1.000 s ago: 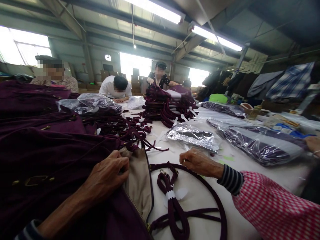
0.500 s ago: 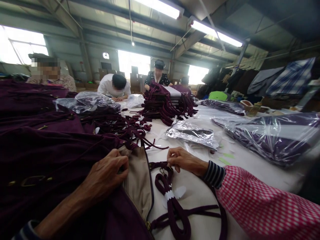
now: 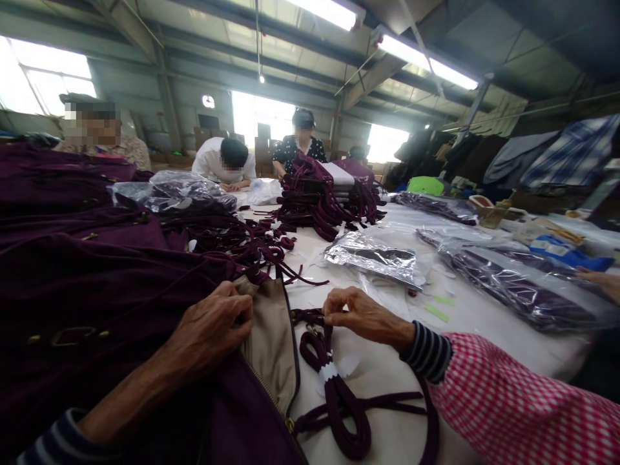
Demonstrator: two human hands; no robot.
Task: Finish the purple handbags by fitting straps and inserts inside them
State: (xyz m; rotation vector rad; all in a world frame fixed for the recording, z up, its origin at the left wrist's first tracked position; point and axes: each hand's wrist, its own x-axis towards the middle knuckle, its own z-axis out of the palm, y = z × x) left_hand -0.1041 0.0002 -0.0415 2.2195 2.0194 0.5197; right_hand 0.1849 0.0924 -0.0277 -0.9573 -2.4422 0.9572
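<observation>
White table (image 3: 387, 394) beneath purple strap (image 3: 334, 387), pinched by right hand (image 3: 361, 315).

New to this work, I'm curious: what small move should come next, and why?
Probably lift the bundled dark-purple fabric cord slightly: the right hand seems to pinch its top end, and the left hand grips the open beige-lined purple bag.

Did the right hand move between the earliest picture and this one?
Yes. Against the silvery plastic packet, the right hand has shifted to the left, and its fingertips are now at the top of the bundled strap.
</observation>
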